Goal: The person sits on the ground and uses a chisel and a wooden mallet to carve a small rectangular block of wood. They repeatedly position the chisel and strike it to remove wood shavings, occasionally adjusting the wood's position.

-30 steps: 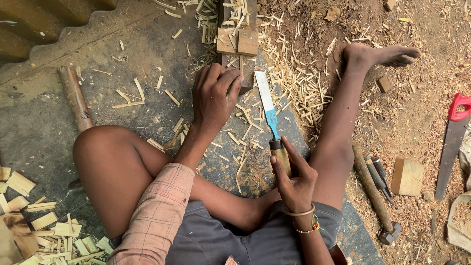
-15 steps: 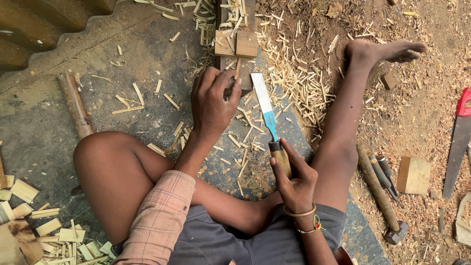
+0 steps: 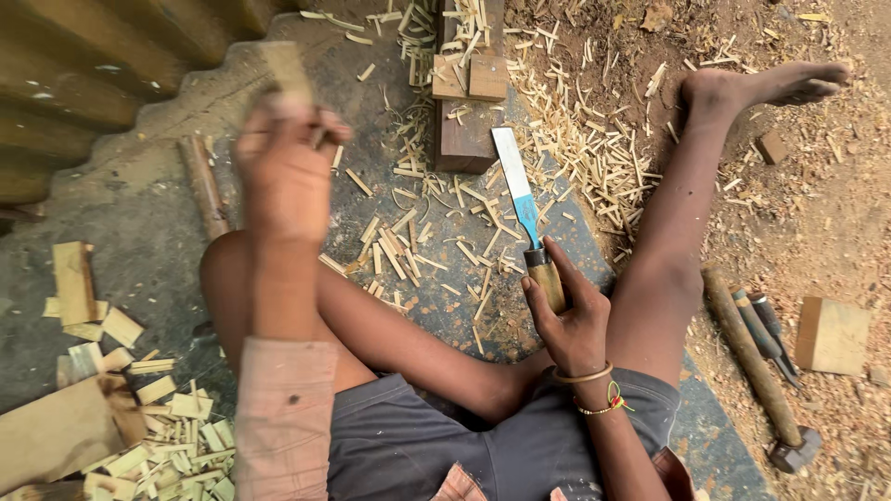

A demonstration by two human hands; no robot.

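Note:
My left hand (image 3: 286,162) is raised and blurred, closed around a small flat piece of wood (image 3: 286,70) that sticks up above the fingers. My right hand (image 3: 568,311) grips the wooden handle of a broad chisel (image 3: 520,199) with a steel blade and a blue band. The blade points away from me toward a dark wooden block (image 3: 466,134) on the ground. Two small square wood pieces (image 3: 469,79) lie on top of that block. I sit with my legs spread on a grey slab.
Wood chips and splinters (image 3: 575,148) litter the ground between my legs. A pile of cut wood pieces (image 3: 139,417) lies at lower left. A hammer (image 3: 756,371), two other tools (image 3: 768,325) and a wood block (image 3: 832,334) lie right. A stick (image 3: 202,186) lies left.
My left hand has lifted off the block and swung up and to the left with a piece of wood. The right hand with the chisel has stayed in place.

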